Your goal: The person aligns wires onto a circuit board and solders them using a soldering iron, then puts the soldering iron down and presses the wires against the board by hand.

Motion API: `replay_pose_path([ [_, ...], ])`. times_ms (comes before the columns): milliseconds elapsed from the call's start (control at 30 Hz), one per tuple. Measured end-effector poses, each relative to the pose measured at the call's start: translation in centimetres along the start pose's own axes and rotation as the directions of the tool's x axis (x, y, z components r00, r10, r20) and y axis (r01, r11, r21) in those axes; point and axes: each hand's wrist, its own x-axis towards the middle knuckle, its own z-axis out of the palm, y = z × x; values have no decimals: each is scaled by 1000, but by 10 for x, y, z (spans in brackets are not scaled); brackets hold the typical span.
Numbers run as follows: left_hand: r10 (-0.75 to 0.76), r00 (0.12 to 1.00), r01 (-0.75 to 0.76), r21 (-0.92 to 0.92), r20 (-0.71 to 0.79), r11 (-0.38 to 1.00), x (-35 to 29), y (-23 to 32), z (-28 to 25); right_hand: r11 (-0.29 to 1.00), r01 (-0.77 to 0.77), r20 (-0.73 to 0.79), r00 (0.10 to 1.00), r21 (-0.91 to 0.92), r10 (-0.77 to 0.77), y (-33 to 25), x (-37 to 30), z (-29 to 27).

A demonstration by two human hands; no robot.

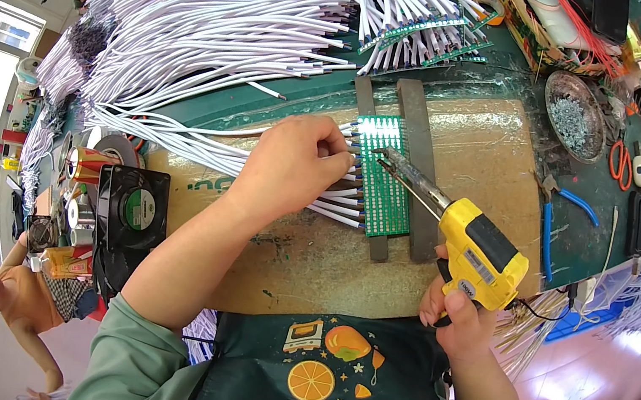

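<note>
A green circuit board (386, 199) with rows of metal pads lies across two dark metal bars (424, 175) on a brown board. Several white cables (205, 147) run in from the left to its left edge. My left hand (293, 163) is closed in a pinch at that edge, over the cable ends; its fingertips partly hide the cable it holds. My right hand (457, 311) grips a yellow and black soldering gun (484, 253) by its handle. The gun's tip points left and down, over the upper middle of the circuit board. Whether the tip touches a pad, I cannot tell.
Large bundles of white cables (229, 38) fill the far left. Finished-looking green boards with cables (418, 33) are stacked beyond. Pliers (549, 223), red scissors (621, 163) and a metal dish (575, 116) lie right. A black fan (132, 205) stands left; two people sit farther left.
</note>
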Motion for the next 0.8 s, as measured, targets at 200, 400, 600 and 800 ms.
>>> replay_pose_path([
  [200, 449, 882, -386, 330, -141, 862, -23, -10, 1, 1000, 9, -23, 1000, 23, -9, 0, 0, 1],
  [400, 487, 865, -390, 449, -119, 804, -26, -14, 4, 1000, -8, 7, 1000, 23, 8, 0, 0, 1],
  [600, 399, 914, -365, 287, -71, 886, -23, -10, 3, 1000, -19, 7, 1000, 7, 19, -3, 0, 3],
  [800, 215, 974, -198, 183, -75, 963, -27, 3, 4, 1000, -14, -14, 1000, 11, 14, -3, 1, 6],
])
